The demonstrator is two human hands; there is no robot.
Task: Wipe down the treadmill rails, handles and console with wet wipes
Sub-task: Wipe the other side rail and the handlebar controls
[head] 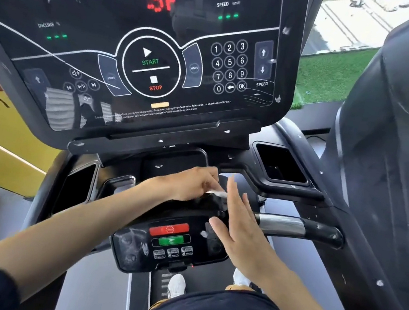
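The treadmill's big black console [144, 52] fills the upper view, lit with red letters, a START/STOP ring and a number pad. Below it sits a small control panel [169, 243] with a red and a green button. My left hand [189, 185] reaches across above that panel and pinches a small white wet wipe [218, 194] against the black centre bar. My right hand [238, 226] hovers beside it with fingers straight, palm facing left, holding nothing. A silver-and-black handle [292, 227] sticks out to the right.
Two recessed cup holders, one on the right [282, 164] and one on the left [76, 185], flank the centre. A neighbouring machine's dark upright [391, 152] crowds the right side. A yellow wall [5, 151] lies left, and my white shoes [177, 285] stand on the belt.
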